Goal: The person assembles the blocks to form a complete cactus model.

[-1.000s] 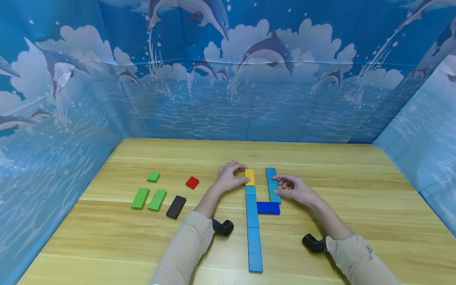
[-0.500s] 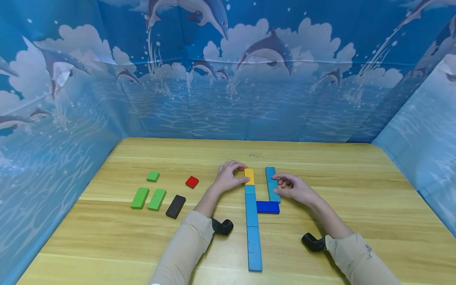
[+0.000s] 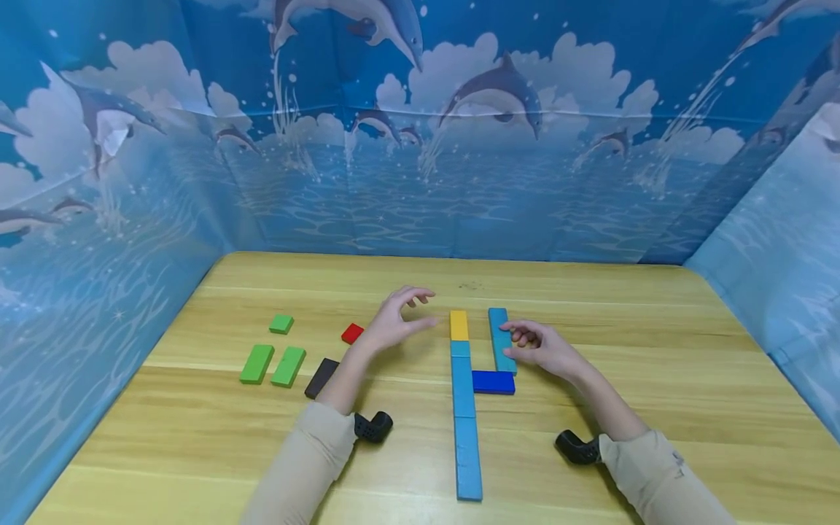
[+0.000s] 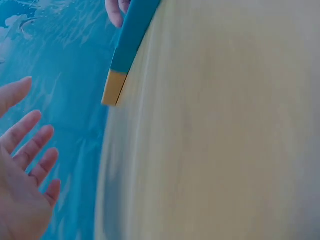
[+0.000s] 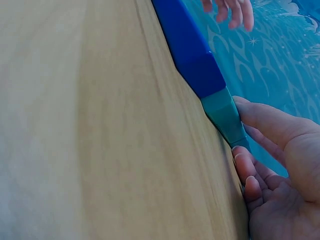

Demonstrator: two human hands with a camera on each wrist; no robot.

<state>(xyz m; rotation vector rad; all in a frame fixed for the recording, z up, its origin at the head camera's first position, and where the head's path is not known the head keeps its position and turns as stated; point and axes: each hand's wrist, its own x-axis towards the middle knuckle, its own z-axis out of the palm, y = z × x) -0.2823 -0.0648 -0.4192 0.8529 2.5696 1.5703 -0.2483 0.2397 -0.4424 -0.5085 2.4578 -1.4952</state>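
My left hand [image 3: 394, 321] hovers left of the yellow block [image 3: 459, 325] with its fingers spread, apart from it; in the left wrist view its palm shows. The yellow block lies at the far end of a straight column of light blue blocks [image 3: 466, 437]. My right hand [image 3: 545, 351] touches the right long edge of a second light blue strip [image 3: 497, 321] with thumb and index finger; its other fingers are loosely bent. A dark blue block [image 3: 494, 382] lies crosswise between the column and the near end of that strip.
To the left lie several green blocks [image 3: 257, 364], a red block [image 3: 351, 334] and a dark brown block [image 3: 321, 378], partly behind my left arm. The wooden table [image 3: 656, 321] meets a dolphin-print curtain [image 3: 459, 197] at its far edge.
My left hand has let go of the yellow block and moved left, its fingers spreading. The blocks and my right hand keep their places.
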